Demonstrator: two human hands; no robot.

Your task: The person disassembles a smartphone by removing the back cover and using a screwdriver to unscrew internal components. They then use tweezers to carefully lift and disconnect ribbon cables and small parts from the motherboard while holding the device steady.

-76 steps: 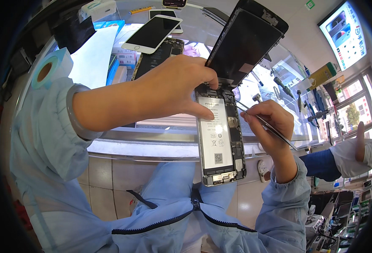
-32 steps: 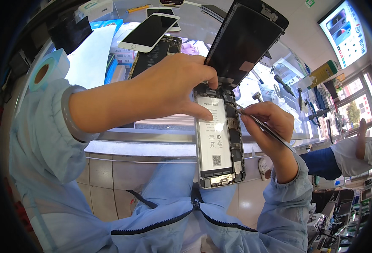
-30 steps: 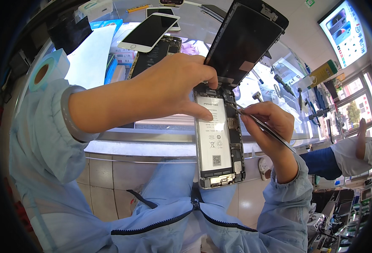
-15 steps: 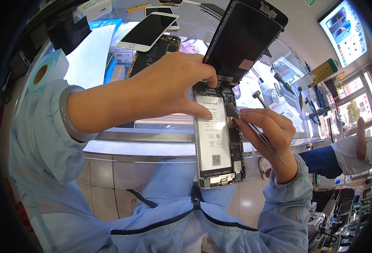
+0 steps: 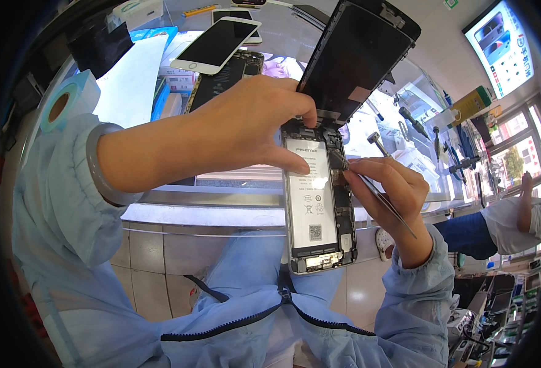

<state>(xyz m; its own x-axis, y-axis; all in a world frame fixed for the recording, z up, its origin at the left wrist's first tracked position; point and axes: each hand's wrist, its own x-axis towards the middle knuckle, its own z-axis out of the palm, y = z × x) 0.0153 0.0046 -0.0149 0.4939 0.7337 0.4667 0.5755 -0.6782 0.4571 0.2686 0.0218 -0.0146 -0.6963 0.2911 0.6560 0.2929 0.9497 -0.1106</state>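
An opened phone (image 5: 338,199) with a white battery (image 5: 310,208) stands near the glass counter's front edge, its black screen assembly (image 5: 356,58) lifted from the top end. My left hand (image 5: 233,126) grips it from the left: the thumb lies on the battery, a bent finger is at the screen's joint. My right hand (image 5: 399,193) pinches metal tweezers (image 5: 384,202), their tips down at the phone's board just right of the battery's upper part. Behind my left hand lie a second opened phone (image 5: 212,89) and a white phone (image 5: 212,46).
A tape roll (image 5: 62,107), paper (image 5: 129,86) and boxes (image 5: 178,80) are on the counter's left. Screwdrivers (image 5: 411,122) and other tools lie at the right, by a yellow-green container (image 5: 466,104). At far right stands another person (image 5: 515,227) near a window.
My right hand has shifted slightly down and turned, so the tweezers point more steeply into the phone. My left hand keeps its grip, moving only slightly up and left with the phone.
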